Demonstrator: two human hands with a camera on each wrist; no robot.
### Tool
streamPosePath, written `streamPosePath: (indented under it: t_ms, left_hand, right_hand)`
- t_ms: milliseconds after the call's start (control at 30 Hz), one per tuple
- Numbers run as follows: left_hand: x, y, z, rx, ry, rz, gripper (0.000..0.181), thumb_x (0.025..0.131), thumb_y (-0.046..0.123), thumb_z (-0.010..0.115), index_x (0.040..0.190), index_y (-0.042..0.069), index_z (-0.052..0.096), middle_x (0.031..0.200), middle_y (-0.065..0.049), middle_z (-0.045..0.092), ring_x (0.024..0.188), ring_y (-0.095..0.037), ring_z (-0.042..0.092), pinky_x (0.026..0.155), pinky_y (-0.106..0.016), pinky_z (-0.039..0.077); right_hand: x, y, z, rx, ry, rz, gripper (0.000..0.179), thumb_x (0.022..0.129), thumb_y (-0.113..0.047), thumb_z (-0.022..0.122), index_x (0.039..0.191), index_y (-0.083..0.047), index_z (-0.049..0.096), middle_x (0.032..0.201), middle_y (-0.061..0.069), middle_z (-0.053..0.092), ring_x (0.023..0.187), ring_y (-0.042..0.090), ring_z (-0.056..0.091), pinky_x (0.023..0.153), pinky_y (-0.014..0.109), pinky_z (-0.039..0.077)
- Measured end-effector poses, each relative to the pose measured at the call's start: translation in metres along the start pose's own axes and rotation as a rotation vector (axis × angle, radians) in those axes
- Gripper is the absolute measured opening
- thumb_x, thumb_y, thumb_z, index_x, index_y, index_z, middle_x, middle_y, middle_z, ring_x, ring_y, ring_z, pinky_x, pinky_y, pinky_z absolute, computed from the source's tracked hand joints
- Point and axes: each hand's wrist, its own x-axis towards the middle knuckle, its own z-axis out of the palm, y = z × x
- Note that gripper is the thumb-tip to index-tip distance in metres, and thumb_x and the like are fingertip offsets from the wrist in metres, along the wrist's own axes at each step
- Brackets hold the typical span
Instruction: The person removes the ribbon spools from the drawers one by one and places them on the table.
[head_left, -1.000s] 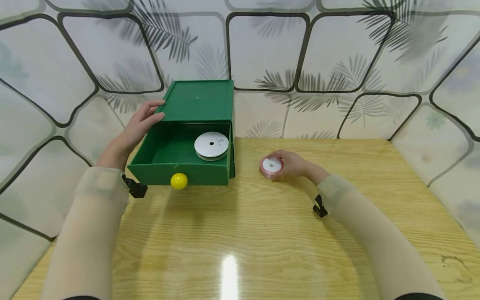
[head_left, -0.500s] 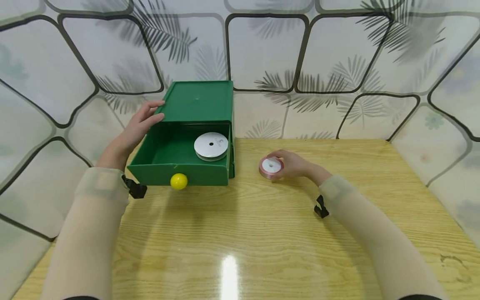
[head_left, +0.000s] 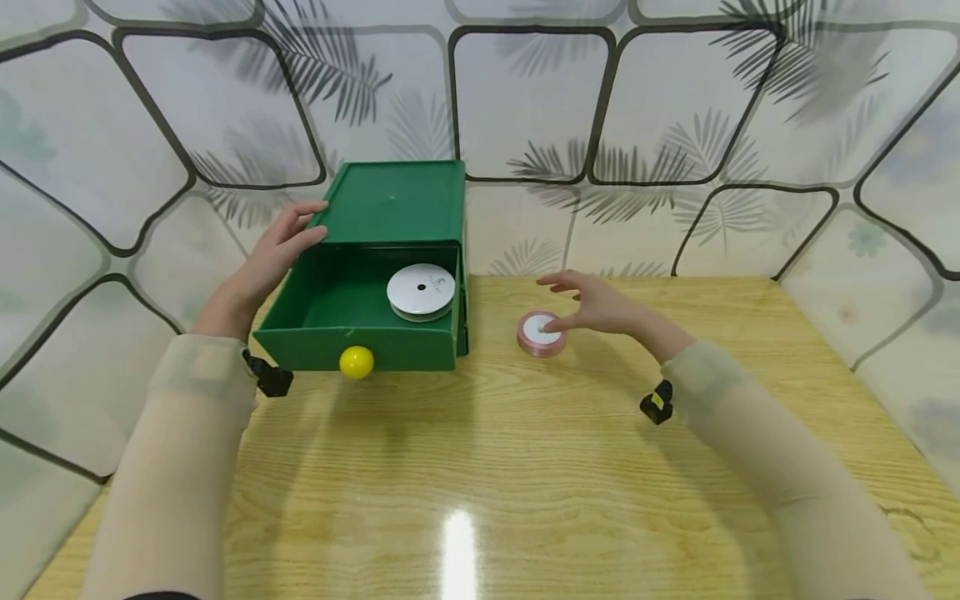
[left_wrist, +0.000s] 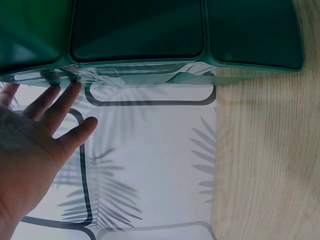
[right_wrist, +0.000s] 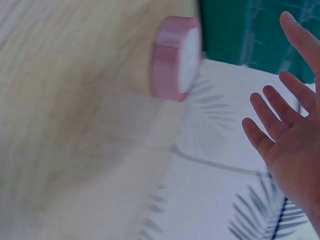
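Observation:
My left hand (head_left: 266, 262) rests its fingertips against the left side of a green box (head_left: 397, 200), fingers fairly straight. The box's drawer (head_left: 390, 348) is pulled out and has a yellow ball knob (head_left: 356, 362). Inside the drawer, toward the right, lies a white ribbon spool (head_left: 420, 289). A pink ribbon spool (head_left: 541, 343) with a white centre lies flat on the table right of the box. Above it hovers my right hand (head_left: 603, 307), fingers spread, holding nothing. In the right wrist view that hand (right_wrist: 295, 140) is apart from the pink spool (right_wrist: 167, 62).
The wooden table (head_left: 525, 467) reaches back to a wall (head_left: 532, 100) covered in a leaf-and-stone pattern. The box stands close to this wall. A black wrist camera (head_left: 657, 402) hangs below the right sleeve, another (head_left: 270, 375) by the left.
My right hand has let go of the pink ribbon spool and lifted up and slightly right, its fingers opening. The spool stays in place. My left hand has not moved.

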Motion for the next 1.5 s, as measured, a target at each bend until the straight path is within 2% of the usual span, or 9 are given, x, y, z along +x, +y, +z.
streamPosePath:
  t_ms: [200,467,833,1500]
  left_hand:
    - [0.000,0.001,0.000,0.000,-0.002,-0.006,0.050,0.102,0.037,0.044,0.148,0.022,0.031,0.157,-0.017,0.019,0.134,-0.038,0.025,0.107,-0.060,0.019]
    - [0.000,0.001,0.000,0.005,-0.003,-0.009,0.050,0.103,0.037,0.044,0.148,0.022,0.031,0.156,-0.017,0.020,0.132,-0.038,0.027,0.106,-0.059,0.020]
    - [-0.001,0.001,0.000,0.013,-0.001,-0.011,0.051,0.103,0.038,0.043,0.149,0.022,0.030,0.156,-0.017,0.021,0.132,-0.037,0.028,0.105,-0.058,0.022]
    - [0.001,-0.001,0.000,0.002,0.006,-0.001,0.051,0.102,0.037,0.044,0.149,0.021,0.031,0.156,-0.017,0.022,0.132,-0.037,0.028,0.106,-0.058,0.022]
  right_hand:
    - [-0.002,-0.020,-0.015,0.017,0.012,-0.031,0.072,0.082,-0.017,0.080,0.143,-0.004,0.044,0.144,0.014,0.045,0.129,0.033,0.044,0.105,0.055,0.030]
    - [-0.002,-0.046,-0.030,0.041,0.039,-0.129,0.065,0.083,-0.007,0.077,0.140,0.000,0.047,0.140,0.017,0.049,0.123,0.033,0.050,0.103,0.052,0.036]
    - [0.004,-0.077,-0.038,0.089,0.021,-0.217,0.063,0.083,-0.008,0.078,0.140,-0.005,0.050,0.140,0.010,0.051,0.123,0.027,0.051,0.102,0.051,0.037]
    - [0.027,-0.148,-0.054,0.004,-0.028,-0.337,0.066,0.080,-0.012,0.081,0.139,-0.005,0.052,0.139,0.004,0.053,0.122,0.016,0.050,0.104,0.041,0.036]
